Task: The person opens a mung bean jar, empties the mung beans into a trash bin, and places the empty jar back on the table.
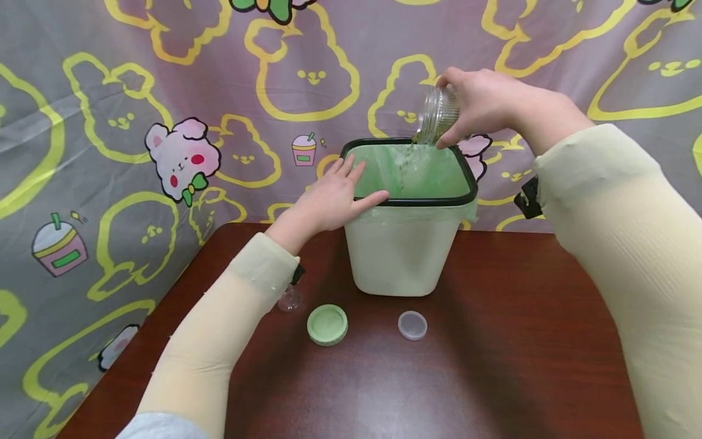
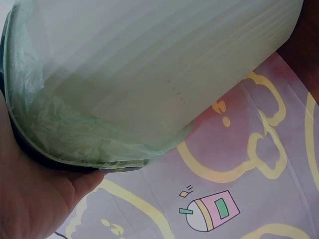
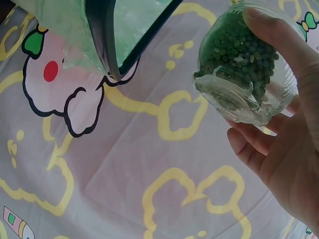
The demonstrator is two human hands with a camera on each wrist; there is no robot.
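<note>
My right hand (image 1: pixel 488 100) grips a ribbed clear jar (image 1: pixel 440 114), tipped mouth-down over the back of a pale trash bin (image 1: pixel 403 256). Small green beans (image 1: pixel 406 166) fall from its mouth into the bin; many beans (image 3: pixel 241 55) are still inside the jar in the right wrist view. A thin green bag (image 1: pixel 439 171) lines the bin and folds over its black rim (image 1: pixel 414 202). With fingers spread and fairly straight, my left hand (image 1: pixel 331 198) rests on the rim's left side. The left wrist view shows that hand against the rim from outside.
On the brown table (image 1: pixel 417 384), in front of the bin, lie a green round lid (image 1: pixel 327 324) and a translucent round lid (image 1: pixel 412 325). A small clear object (image 1: pixel 290 299) is partly hidden by the left sleeve. A patterned curtain (image 1: pixel 219 79) hangs behind and at the left.
</note>
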